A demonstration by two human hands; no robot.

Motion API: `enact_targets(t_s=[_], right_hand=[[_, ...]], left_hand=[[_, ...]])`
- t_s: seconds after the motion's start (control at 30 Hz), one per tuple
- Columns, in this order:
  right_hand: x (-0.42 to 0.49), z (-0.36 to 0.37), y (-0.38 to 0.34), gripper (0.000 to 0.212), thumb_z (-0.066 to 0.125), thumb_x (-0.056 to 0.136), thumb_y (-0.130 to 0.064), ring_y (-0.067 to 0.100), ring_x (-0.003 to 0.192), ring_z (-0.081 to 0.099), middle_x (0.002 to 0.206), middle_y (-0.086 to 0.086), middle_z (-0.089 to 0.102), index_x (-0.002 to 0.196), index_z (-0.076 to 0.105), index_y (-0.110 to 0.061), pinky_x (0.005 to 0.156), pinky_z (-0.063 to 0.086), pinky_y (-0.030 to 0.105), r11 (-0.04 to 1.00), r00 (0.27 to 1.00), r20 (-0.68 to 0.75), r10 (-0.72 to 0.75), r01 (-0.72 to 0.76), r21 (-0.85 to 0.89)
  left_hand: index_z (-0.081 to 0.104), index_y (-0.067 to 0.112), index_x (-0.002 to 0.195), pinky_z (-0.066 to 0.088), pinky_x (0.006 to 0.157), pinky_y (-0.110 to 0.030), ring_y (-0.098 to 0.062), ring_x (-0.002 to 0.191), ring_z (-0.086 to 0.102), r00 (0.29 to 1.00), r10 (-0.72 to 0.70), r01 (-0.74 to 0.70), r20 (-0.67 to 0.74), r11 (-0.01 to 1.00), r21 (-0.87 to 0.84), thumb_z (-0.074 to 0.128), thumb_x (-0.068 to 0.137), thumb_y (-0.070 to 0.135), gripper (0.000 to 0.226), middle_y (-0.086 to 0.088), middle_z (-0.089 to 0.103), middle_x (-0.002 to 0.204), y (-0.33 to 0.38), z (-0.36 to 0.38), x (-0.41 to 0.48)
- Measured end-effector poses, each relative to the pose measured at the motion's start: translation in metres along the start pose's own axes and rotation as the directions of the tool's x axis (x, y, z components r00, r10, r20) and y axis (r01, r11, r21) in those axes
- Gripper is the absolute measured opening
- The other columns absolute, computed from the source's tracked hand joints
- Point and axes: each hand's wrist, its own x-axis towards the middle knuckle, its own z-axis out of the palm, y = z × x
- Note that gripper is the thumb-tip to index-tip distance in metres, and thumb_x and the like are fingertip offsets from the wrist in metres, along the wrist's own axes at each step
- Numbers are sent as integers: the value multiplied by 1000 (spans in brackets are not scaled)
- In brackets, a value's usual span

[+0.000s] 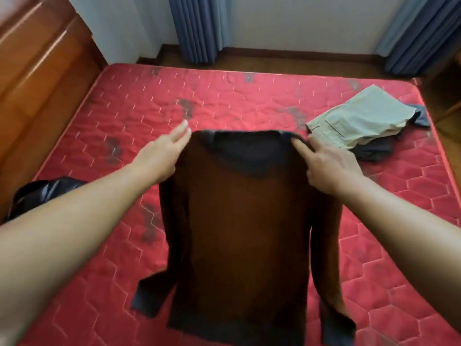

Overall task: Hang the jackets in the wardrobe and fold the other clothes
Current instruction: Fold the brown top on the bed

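A brown sweater [239,233] with dark grey collar, cuffs and hem lies spread on the red mattress [124,116], collar away from me. My right hand [329,166] pinches the sweater's right shoulder near the collar. My left hand [164,153] lies at the left shoulder edge with fingers straight, holding nothing. Folded khaki trousers [356,121] sit on dark clothes [374,148] at the right of the mattress. A black shiny jacket [42,193] lies bunched at the mattress's left edge.
A wooden headboard [37,78] runs along the left side. Blue curtains [199,26] hang against the far wall, more at the right [419,33]. Wooden floor shows beyond the bed.
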Motion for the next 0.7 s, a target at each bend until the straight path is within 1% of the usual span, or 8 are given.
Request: enact_targets(t_s=[0.1, 0.2, 0.33, 0.4, 0.47, 0.57, 0.63, 0.7], right_hand=[[39, 56, -31, 81, 59, 89, -34, 39, 141, 30, 163, 15, 18, 159, 18, -32, 106, 39, 50, 991, 989, 66, 131, -131, -13], [14, 147, -73, 69, 57, 92, -34, 38, 144, 32, 162, 18, 26, 156, 34, -21, 111, 39, 50, 981, 980, 165, 109, -133, 139], [-48, 266, -99, 65, 45, 105, -41, 29, 156, 10, 170, 10, 6, 162, 19, -24, 123, 27, 43, 879, 850, 516, 107, -324, 351], [-56, 303, -101, 63, 41, 107, -38, 26, 157, 5, 171, 8, 3, 162, 16, -23, 125, 22, 39, 873, 868, 485, 110, -318, 371], [-40, 327, -100, 60, 42, 107, -31, 28, 157, 7, 170, 11, 8, 162, 21, -19, 126, 20, 39, 868, 927, 351, 135, -281, 410], [6, 355, -101, 61, 47, 104, -28, 36, 155, 15, 168, 17, 17, 160, 27, -15, 124, 26, 50, 862, 966, 177, 189, -250, 442], [29, 373, -95, 66, 44, 104, -43, 38, 156, 10, 170, 14, 9, 162, 21, -22, 120, 30, 55, 873, 951, 216, 224, -294, 389], [35, 391, -78, 72, 33, 101, -63, 33, 157, -4, 171, 3, -9, 162, 7, -36, 121, 22, 55, 882, 924, 276, 264, -347, 317]], left_hand=[[30, 26, 157, 37, 114, -53, -34, 147, 26, 969, -248, 245, -22, 966, -80, 53, 87, 1, 77, -1, -3, 170, 27, 49, 45], [40, 29, 153, 32, 119, -48, -30, 151, 23, 982, -157, 180, 107, 949, -258, 51, 89, 6, 69, -5, 5, 169, 54, 159, 25], [21, 29, 160, 16, 125, -34, -22, 156, 2, 908, -86, 229, 409, 921, -315, 47, 104, 22, 63, -3, -9, 169, 77, 278, -32], [15, 30, 161, 13, 126, -36, -23, 156, -8, 905, -85, 216, 416, 935, -280, 42, 107, 29, 61, -3, -13, 169, 78, 314, -36], [14, 30, 161, 14, 126, -38, -24, 156, -9, 947, -82, 161, 311, 958, -239, 39, 107, 33, 60, -5, -11, 169, 75, 340, -19], [13, 30, 161, 13, 127, -44, -27, 156, -8, 983, -73, 103, 167, 979, -178, 40, 106, 36, 62, -9, -10, 168, 71, 371, 24], [3, 33, 161, 4, 126, -48, -29, 155, -12, 979, -112, 130, 171, 986, -100, 34, 106, 45, 64, -11, -14, 168, 64, 392, 48], [-8, 39, 159, -3, 125, -51, -29, 154, -17, 973, -119, 119, 197, 993, 14, 21, 103, 58, 65, -10, -19, 167, 52, 410, 57]])
